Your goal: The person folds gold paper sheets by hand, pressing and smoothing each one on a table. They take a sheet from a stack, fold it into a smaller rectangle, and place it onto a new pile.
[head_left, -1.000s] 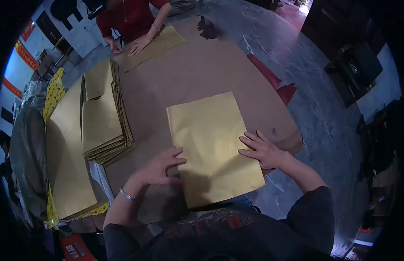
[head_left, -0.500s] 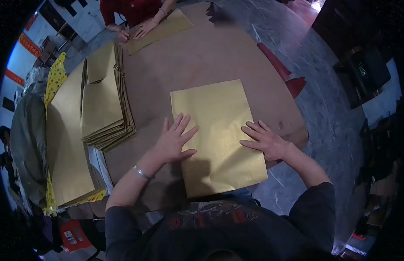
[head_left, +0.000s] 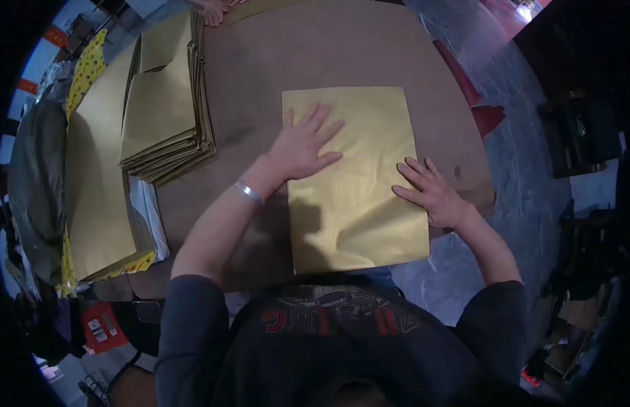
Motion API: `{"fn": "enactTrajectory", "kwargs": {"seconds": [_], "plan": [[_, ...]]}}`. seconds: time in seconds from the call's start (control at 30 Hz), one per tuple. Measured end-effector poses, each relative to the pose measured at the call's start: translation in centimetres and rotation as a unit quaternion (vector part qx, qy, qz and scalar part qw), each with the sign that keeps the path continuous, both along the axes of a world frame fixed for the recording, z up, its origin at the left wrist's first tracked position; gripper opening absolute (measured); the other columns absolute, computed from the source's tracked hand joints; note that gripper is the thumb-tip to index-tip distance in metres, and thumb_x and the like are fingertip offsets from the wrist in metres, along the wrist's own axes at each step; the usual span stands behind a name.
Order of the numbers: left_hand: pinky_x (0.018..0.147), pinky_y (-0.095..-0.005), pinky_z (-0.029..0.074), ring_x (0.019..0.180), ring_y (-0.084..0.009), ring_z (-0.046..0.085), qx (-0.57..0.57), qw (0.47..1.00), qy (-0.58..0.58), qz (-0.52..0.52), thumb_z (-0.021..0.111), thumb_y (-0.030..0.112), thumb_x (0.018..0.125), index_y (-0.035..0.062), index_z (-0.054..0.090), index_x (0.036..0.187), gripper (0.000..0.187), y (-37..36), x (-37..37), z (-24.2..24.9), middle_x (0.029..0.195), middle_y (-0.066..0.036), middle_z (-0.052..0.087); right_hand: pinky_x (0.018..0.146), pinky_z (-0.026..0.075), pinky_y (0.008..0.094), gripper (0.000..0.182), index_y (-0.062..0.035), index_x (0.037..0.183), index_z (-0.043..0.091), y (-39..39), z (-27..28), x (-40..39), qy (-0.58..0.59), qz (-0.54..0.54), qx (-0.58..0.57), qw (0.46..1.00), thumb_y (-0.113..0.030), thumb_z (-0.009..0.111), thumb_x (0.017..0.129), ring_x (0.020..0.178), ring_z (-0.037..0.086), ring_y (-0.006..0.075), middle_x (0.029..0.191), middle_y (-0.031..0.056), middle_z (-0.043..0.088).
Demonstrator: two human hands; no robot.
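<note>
A gold-coloured sheet (head_left: 369, 210), apparently paper, lies in front of me on the brown table, its near edge by my shirt. Spread fingers of my left hand (head_left: 305, 146) rest flat on its upper left part; a silver bracelet circles that wrist. At the sheet's right edge lies my right hand (head_left: 434, 193), fingers apart and fingertips on the gold surface. A shallow crease or bulge runs across the lower middle of the sheet. My left arm casts a shadow over its lower left corner.
Left of the sheet stands a stack of folded gold sheets (head_left: 162, 112), beside a pile of larger gold sheets (head_left: 94, 183) on yellow patterned material. Another person's hands (head_left: 212, 10) show at the table's far edge. Dark red material (head_left: 488, 119) hangs at the right edge.
My left hand has slid up and inward over the sheet, while my right hand stays at the right edge. The view has tilted down, leaving only the other person's hands visible.
</note>
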State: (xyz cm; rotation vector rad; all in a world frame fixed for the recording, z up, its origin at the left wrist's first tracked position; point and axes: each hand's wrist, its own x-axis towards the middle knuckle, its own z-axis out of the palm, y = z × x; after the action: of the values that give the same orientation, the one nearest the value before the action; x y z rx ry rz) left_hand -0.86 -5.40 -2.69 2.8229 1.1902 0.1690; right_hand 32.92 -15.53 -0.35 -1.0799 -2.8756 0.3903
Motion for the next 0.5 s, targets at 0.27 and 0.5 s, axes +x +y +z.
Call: {"fn": "enactTrajectory", "kwargs": {"seconds": [0.27, 0.5], "plan": [[0.114, -0.0622, 0.021, 0.146, -0.0300, 0.026, -0.109, 0.951, -0.088, -0.277, 0.048, 0.058, 0.093, 0.0197, 0.047, 0.143, 0.063, -10.7, 3.1, -0.6, 0.157, -0.012, 0.029, 0.111, 0.024, 0.0642, 0.059, -0.0201, 0.136, 0.052, -0.3, 0.0, -0.1, -0.005, 0.000, 0.002, 1.000, -0.032, 0.069, 0.081, 0.144, 0.027, 0.0370, 0.155, 0.0146, 0.031], [0.113, -0.0642, 0.018, 0.147, -0.0364, 0.019, -0.001, 0.999, -0.034, -0.037, 0.047, 0.062, 0.091, 0.0190, 0.042, 0.147, 0.071, -0.7, 5.5, 0.1, 0.157, -0.014, 0.028, 0.111, 0.025, 0.0631, 0.070, -0.0191, 0.137, 0.051, 0.2, 0.4, -0.2, 0.006, -0.006, 0.010, 1.000, -0.041, 0.072, 0.075, 0.142, 0.029, 0.0415, 0.153, 0.0182, 0.031]]}}
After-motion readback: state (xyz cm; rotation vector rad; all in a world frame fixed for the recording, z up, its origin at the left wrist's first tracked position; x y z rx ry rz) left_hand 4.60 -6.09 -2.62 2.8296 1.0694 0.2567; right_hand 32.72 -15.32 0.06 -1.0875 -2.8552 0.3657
